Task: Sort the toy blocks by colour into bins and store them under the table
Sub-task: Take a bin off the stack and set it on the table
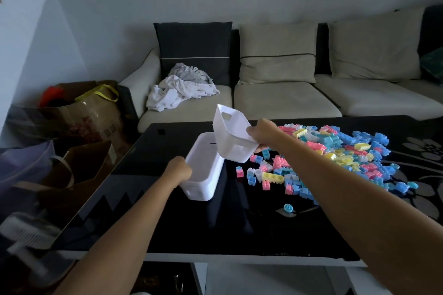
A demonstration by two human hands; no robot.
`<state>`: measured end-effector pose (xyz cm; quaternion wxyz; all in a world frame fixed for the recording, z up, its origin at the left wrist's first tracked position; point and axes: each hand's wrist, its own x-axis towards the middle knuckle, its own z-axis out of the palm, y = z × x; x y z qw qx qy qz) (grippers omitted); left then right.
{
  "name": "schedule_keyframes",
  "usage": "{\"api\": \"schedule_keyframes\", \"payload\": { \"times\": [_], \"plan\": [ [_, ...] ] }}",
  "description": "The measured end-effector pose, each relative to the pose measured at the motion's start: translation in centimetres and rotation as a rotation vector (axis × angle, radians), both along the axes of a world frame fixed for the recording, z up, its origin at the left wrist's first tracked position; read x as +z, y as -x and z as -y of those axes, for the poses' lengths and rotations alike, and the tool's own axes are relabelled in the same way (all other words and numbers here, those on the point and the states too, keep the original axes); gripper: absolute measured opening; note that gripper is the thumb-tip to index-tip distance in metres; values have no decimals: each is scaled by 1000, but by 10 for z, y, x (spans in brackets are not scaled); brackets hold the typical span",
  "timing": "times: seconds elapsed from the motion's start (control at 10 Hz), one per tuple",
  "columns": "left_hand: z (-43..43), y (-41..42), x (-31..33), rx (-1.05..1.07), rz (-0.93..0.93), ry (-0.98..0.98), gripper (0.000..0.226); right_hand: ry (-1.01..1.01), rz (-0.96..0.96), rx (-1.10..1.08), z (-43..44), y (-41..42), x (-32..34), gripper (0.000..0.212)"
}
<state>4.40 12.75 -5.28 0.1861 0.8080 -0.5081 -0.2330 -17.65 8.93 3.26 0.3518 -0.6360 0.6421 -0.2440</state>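
Two white plastic bins are over the black glass table (167,223). My left hand (179,170) grips the near left rim of the lower bin (203,175), which rests on the table. My right hand (260,134) holds the second bin (232,136) by its rim, lifted and tilted above the first one. A loose pile of pink, blue, yellow and white toy blocks (335,158) spreads over the right half of the table. One blue round piece (288,207) lies apart, nearer to me.
A beige sofa (287,100) with cushions stands behind the table, with crumpled white laundry (177,93) on its left seat. Brown paper bags (79,112) and a purple bag (24,163) crowd the floor to the left. A white fan (26,235) is at the lower left.
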Motion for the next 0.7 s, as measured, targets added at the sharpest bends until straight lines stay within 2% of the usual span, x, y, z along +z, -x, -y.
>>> {"api": "schedule_keyframes", "payload": {
  "times": [0.2,0.5,0.6,0.7],
  "plan": [
    [-25,-56,2,143,139,-36,28,-83,-121,126,-26,-31,-35,39],
    [-56,-74,7,196,131,-73,26,-68,-4,129,-64,-78,-78,39],
    [-60,-69,12,195,160,-88,16,-125,22,115,-66,-80,-83,38],
    [-62,-54,22,180,205,-13,23,-102,-134,235,-66,-60,-74,45]
  ]
}}
